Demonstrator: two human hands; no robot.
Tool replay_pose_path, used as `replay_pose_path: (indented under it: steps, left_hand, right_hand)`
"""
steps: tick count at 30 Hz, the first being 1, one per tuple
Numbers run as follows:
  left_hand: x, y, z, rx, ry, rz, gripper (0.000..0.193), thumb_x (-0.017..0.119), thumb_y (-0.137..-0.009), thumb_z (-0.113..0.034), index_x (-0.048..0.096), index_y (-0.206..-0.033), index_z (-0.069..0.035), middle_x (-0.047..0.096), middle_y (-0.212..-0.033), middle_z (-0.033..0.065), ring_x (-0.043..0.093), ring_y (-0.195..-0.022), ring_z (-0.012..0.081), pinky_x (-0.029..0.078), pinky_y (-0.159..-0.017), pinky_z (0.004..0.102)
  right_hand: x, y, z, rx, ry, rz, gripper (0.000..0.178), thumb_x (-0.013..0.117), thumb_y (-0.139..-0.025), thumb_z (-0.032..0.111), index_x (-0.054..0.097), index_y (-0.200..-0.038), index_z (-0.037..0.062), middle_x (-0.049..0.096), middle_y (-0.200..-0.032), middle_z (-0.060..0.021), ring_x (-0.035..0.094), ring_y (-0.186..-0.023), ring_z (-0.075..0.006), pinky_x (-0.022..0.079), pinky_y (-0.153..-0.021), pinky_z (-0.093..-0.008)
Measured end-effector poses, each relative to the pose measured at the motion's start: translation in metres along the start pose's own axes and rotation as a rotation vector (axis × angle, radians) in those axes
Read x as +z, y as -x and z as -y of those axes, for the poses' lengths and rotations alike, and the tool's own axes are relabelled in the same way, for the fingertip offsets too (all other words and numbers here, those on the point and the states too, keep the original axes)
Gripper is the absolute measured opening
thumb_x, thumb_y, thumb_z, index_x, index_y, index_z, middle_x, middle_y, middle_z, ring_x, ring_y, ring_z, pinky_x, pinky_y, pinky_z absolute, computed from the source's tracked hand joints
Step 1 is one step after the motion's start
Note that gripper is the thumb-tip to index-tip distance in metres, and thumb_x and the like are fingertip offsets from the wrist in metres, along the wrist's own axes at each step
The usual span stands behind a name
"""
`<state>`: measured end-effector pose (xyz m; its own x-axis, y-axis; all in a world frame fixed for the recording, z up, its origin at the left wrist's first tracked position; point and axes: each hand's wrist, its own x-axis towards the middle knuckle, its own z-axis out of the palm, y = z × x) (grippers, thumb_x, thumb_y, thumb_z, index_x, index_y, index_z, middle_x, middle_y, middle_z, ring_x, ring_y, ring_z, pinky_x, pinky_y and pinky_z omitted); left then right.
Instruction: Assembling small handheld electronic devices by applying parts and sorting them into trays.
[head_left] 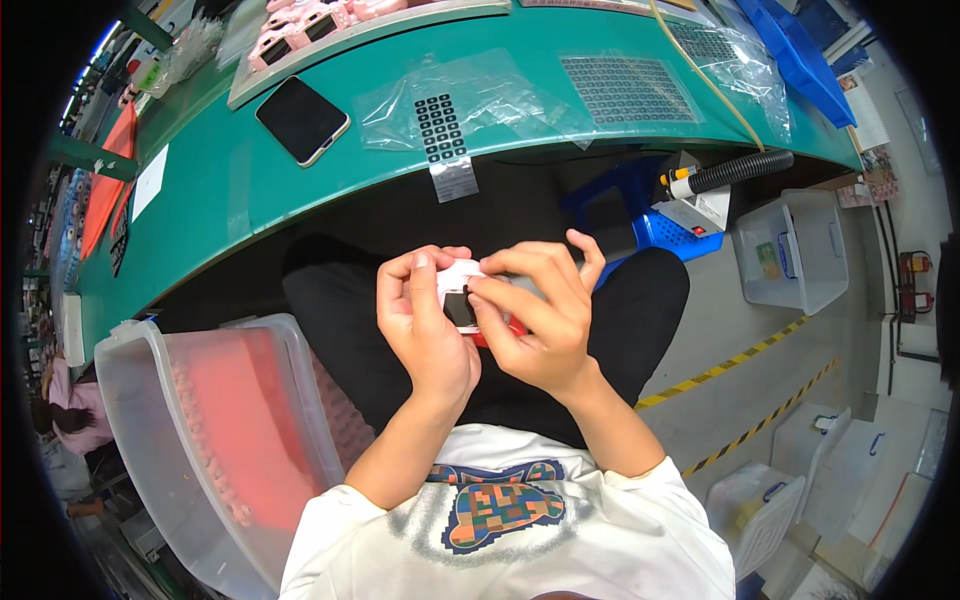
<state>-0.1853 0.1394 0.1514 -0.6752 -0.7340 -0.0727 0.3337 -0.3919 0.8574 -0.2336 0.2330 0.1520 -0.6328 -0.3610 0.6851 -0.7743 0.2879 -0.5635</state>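
Observation:
A small pale pink camera (457, 280) with a dark screen is held above my lap. My left hand (425, 320) is closed round its left side, with the thumb along the edge by the screen. The fingers of my right hand (540, 315) are bent onto its right side, thumb and fingertips pinching close to the screen. A tiny dark bit shows at those fingertips, too small to name. Something red (515, 327) peeks out under the right hand, mostly hidden.
On the green bench (240, 190) lie a phone (302, 118), a strip of black stickers (440, 130), a sticker sheet (630, 90) and clear plastic film. Similar pink cameras (310, 28) fill a tray at the back. A clear bin (170, 430) stands at left, a blue stool (650, 230) beyond my knees.

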Motion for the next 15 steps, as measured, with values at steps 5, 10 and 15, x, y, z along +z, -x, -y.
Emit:
replay_pose_path:
  steps: [5, 10, 15]
  left_hand:
    - [-0.001, 0.0, 0.0, -0.01, -0.002, 0.006, 0.009, 0.049, -0.105, -0.014, 0.052, -0.105, -0.005, 0.058, -0.097, 0.008, 0.063, -0.1, 0.0219, 0.052, -0.088, 0.0339]
    - [-0.001, 0.0, -0.002, -0.017, 0.017, 0.015, 0.009, 0.049, -0.105, -0.014, 0.052, -0.105, -0.006, 0.058, -0.097, 0.0079, 0.063, -0.1, 0.0223, 0.052, -0.088, 0.034]
    - [-0.002, -0.001, -0.001, -0.012, 0.024, 0.019, 0.009, 0.05, -0.105, -0.014, 0.052, -0.104, -0.006, 0.058, -0.096, 0.0078, 0.063, -0.1, 0.0227, 0.052, -0.088, 0.0342]
  right_hand:
    - [-0.005, -0.007, 0.003, 0.066, -0.08, 0.083, 0.014, 0.076, -0.068, 0.003, 0.073, -0.078, 0.0123, 0.071, -0.095, -0.0003, 0.061, -0.094, -0.018, 0.023, -0.112, -0.05]
    - [-0.009, -0.012, 0.0, 0.102, -0.135, 0.106, 0.012, 0.076, -0.069, 0.003, 0.072, -0.076, 0.0119, 0.072, -0.095, -0.0003, 0.062, -0.095, -0.0187, 0.023, -0.113, -0.0509]
    - [-0.006, -0.012, 0.001, 0.091, -0.134, 0.093, 0.011, 0.074, -0.072, 0.004, 0.069, -0.076, 0.0126, 0.071, -0.094, 0.0013, 0.062, -0.093, -0.0178, 0.021, -0.113, -0.0522]
